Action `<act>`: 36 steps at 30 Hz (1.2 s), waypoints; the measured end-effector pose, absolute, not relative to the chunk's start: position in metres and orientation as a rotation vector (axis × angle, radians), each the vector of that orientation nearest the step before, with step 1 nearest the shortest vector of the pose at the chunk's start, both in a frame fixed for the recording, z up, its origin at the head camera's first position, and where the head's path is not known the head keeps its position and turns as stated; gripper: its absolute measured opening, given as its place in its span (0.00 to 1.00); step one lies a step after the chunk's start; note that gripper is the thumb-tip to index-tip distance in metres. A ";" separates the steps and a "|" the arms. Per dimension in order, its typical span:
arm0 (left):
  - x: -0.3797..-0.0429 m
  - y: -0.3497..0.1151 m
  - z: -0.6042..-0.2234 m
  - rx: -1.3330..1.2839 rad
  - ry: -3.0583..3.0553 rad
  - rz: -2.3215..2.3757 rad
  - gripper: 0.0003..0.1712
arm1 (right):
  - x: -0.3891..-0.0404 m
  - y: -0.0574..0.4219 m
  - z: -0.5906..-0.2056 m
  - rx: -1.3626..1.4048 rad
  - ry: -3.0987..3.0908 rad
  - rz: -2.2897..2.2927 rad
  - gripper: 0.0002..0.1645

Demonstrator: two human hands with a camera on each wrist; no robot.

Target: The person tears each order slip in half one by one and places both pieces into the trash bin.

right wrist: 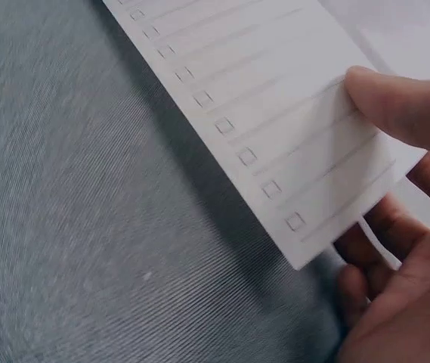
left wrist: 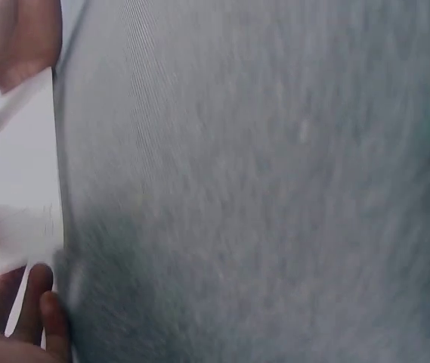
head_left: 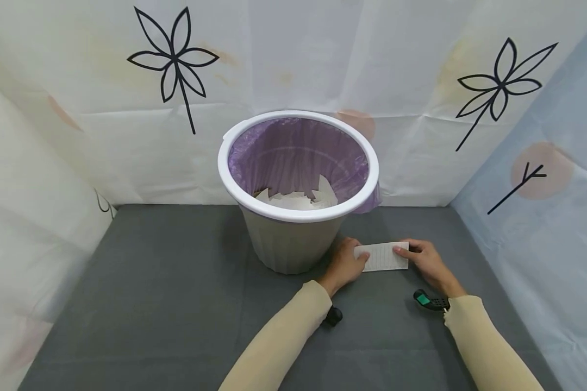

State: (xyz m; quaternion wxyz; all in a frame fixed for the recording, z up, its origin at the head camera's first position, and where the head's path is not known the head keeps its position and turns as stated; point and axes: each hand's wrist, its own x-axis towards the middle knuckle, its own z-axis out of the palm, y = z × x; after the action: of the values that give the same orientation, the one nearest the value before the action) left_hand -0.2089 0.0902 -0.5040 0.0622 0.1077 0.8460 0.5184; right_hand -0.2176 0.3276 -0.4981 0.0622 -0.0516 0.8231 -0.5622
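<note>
A small white sheet of lined paper [head_left: 385, 256] is stretched between the two hands, to the right of the bin. At its left end the left hand [head_left: 346, 265] pinches it, thumb on top. My right hand [head_left: 426, 262] grips the other end, its thumb [right wrist: 403, 110] on the printed face and the fingers curled beneath. The right wrist view shows a row of small checkboxes along one edge of the sheet. Close behind the left hand stands a waste bin [head_left: 293, 239] with a white rim and a purple liner [head_left: 293, 146]. Torn white paper pieces [head_left: 300, 201] lie inside it.
The bin stands at the back of a dark grey table [head_left: 166, 304], against a white cloth backdrop [head_left: 293, 60] with plant drawings. Cloth walls close off both sides. A dark band with a green patch [head_left: 423, 298] sits at the right wrist.
</note>
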 end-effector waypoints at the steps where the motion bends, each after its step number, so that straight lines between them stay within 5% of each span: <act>1: -0.206 0.091 -0.501 0.306 2.533 1.604 0.09 | -0.217 0.328 -0.496 -0.168 2.488 -1.711 0.18; 26: -0.139 0.037 -0.413 0.476 2.762 1.736 0.08 | -0.164 0.280 -0.418 -0.560 2.692 -1.791 0.04; 36: -0.119 -0.001 -0.385 0.578 2.732 1.826 0.07 | -0.145 0.246 -0.394 -0.735 2.493 -2.055 0.10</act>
State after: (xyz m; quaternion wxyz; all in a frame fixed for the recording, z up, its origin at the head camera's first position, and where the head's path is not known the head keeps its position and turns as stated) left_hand -0.1190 -0.0011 -0.3850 -0.0975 0.1724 0.8150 0.5446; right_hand -0.1455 0.2463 -0.3937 -0.0859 -0.2211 0.7496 -0.6179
